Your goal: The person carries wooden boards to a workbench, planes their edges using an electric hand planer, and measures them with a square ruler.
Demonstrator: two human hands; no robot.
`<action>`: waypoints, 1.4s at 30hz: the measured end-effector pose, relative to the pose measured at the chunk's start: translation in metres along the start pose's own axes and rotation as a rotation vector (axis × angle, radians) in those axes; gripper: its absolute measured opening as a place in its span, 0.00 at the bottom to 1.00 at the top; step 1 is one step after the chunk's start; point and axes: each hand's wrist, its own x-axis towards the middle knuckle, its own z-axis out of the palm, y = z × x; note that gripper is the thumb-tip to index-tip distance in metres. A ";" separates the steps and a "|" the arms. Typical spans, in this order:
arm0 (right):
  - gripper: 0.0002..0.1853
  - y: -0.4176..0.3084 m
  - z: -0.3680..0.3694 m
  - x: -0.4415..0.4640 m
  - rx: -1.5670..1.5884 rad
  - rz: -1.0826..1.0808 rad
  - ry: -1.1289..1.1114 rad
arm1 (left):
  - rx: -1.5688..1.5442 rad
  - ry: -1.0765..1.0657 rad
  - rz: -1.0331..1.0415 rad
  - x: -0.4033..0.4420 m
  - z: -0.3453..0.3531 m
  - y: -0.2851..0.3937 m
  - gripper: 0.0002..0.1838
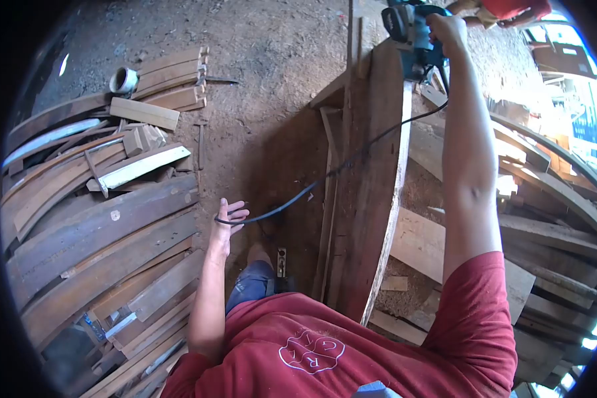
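Note:
My right hand (pixel 448 33), arm stretched far forward, is closed on the handle of a teal and black electric planer (pixel 418 40). The planer sits at the far end of a long wooden plank (pixel 385 132) standing on edge, with a pale upper edge. From the tool a black power cord (pixel 328 176) runs back in the air to my left hand (pixel 227 225). The cord loops round that hand near the thumb, and the hand carries it with fingers partly extended. The underside of the planer is hidden.
Stacked boards (pixel 99 219) fill the left side, with a roll of tape (pixel 123 80) near their far end. More planks (pixel 544 232) lie at right. A power strip (pixel 282 262) is on the dirt floor by my leg. Another person's hand (pixel 521 18) shows at top right.

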 end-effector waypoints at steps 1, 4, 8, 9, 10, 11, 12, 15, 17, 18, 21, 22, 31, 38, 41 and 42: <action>0.10 0.013 0.003 0.024 0.051 -0.034 -0.011 | -0.004 0.009 0.006 -0.002 -0.002 -0.003 0.46; 0.09 0.018 0.002 0.025 0.088 -0.079 -0.059 | -0.001 0.011 0.000 -0.009 -0.012 -0.015 0.46; 0.08 0.011 -0.006 -0.031 0.077 -0.053 -0.025 | -0.052 0.028 0.052 -0.024 -0.033 -0.030 0.47; 0.07 0.006 -0.009 -0.062 0.106 -0.036 0.014 | -0.036 0.011 0.045 -0.025 -0.038 -0.033 0.47; 0.07 0.010 -0.015 -0.090 0.131 -0.101 0.016 | -0.137 0.021 0.095 -0.027 -0.045 -0.037 0.47; 0.09 0.011 -0.026 -0.123 0.116 -0.114 -0.057 | -0.235 0.029 0.135 -0.029 -0.054 -0.042 0.47; 0.10 -0.014 -0.043 -0.192 -0.073 -0.081 0.033 | -0.319 0.023 0.120 -0.027 -0.065 -0.048 0.47; 0.12 0.056 -0.054 -0.257 -0.225 -0.127 0.081 | -0.515 0.014 0.111 -0.034 -0.089 -0.052 0.45; 0.11 0.102 -0.067 -0.328 -0.341 -0.123 -0.042 | -0.524 0.008 0.128 -0.049 -0.093 -0.052 0.44; 0.11 0.104 -0.075 -0.386 -0.110 -0.312 0.095 | -0.498 -0.014 0.112 -0.056 -0.093 -0.054 0.44; 0.12 0.108 -0.131 -0.574 -0.079 -0.051 0.121 | -0.431 -0.045 0.147 -0.085 -0.085 -0.064 0.41; 0.13 0.105 -0.146 -0.631 -0.060 -0.039 0.110 | -0.401 -0.076 0.149 -0.095 -0.080 -0.071 0.41; 0.26 0.154 -0.244 -1.057 -0.058 0.387 0.019 | 0.028 -0.327 0.183 -0.163 -0.028 -0.165 0.41; 0.29 0.155 -0.248 -1.072 -0.005 0.473 -0.017 | 0.015 -0.437 0.161 -0.186 -0.012 -0.193 0.40; 0.29 0.144 -0.238 -1.021 0.003 0.422 -0.008 | 0.012 -0.401 0.172 -0.179 -0.023 -0.183 0.40; 0.28 0.143 -0.232 -1.002 -0.018 0.355 0.010 | 0.013 -0.385 0.167 -0.175 -0.028 -0.178 0.41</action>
